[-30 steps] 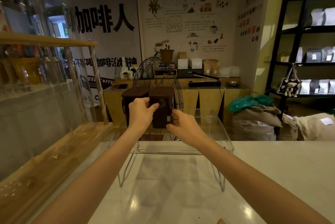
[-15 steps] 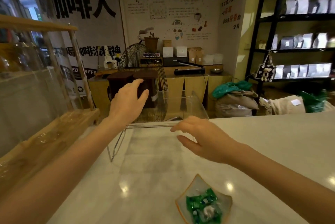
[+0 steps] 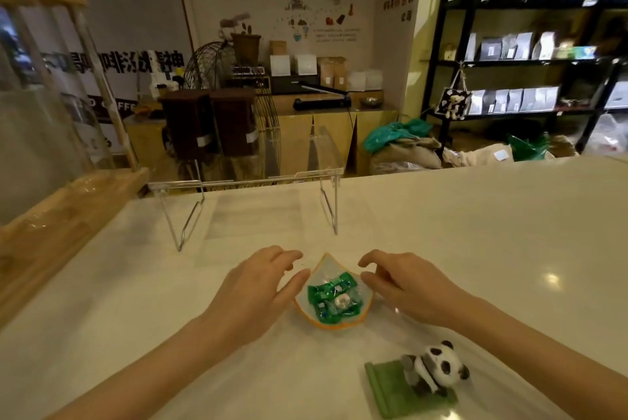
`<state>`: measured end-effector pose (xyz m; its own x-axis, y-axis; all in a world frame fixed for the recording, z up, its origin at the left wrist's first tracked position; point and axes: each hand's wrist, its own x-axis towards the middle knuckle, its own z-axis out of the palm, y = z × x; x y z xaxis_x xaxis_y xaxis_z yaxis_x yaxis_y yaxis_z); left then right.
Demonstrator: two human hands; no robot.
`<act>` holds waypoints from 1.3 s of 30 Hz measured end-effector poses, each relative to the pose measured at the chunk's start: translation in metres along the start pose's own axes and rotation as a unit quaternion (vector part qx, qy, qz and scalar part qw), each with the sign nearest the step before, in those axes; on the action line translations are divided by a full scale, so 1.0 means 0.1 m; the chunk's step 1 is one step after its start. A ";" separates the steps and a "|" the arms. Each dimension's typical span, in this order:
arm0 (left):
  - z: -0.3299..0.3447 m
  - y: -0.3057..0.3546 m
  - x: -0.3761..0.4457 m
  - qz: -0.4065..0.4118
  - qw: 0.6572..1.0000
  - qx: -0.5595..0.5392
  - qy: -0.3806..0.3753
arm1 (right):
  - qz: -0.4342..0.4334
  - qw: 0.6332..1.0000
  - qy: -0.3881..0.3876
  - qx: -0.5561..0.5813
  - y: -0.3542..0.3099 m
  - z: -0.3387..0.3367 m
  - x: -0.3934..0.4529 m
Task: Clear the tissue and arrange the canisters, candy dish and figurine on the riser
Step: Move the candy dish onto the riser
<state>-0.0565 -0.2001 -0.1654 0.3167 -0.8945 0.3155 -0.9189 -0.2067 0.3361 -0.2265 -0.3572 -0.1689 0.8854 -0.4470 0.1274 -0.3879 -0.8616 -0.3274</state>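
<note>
A pale glossy counter (image 3: 475, 232) bears a clear riser (image 3: 244, 181), candy dish (image 3: 334, 300) and panda figurine (image 3: 431, 372).

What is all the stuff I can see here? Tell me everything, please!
canisters: two, dark brown, side by side on the left part of the riser
riser: one, clear with wire legs, at the far edge of the counter
candy dish: one, white with an orange rim, on the counter between the hands
candies: several, mostly green wrappers, in the dish
panda figurine: one, black and white on a green base, near right on the counter
counter: one, pale and shiny
shelving: one, black, holding pale bags, far right
left hand: open, fingers beside the dish's left rim
right hand: open, fingers beside the dish's right rim
</note>
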 end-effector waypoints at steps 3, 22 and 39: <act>0.12 0.04 -0.04 -0.085 0.992 -0.090 -0.026 | 0.034 0.994 0.005 0.101 -0.02 0.04 -0.04; -0.32 0.17 0.08 -0.282 0.769 -0.563 -0.110 | 0.082 0.954 0.070 0.280 -0.13 -0.28 0.26; -0.92 0.09 1.18 -0.214 0.751 -0.624 0.032 | 0.028 0.920 0.222 0.322 -0.15 -1.11 1.50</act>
<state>-0.0057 -0.2713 -0.0435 0.5675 -0.8228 -0.0297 0.1942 0.0987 0.9760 -0.1162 -0.4382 -0.0407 0.6211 -0.6639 0.4165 -0.0703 -0.5765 -0.8141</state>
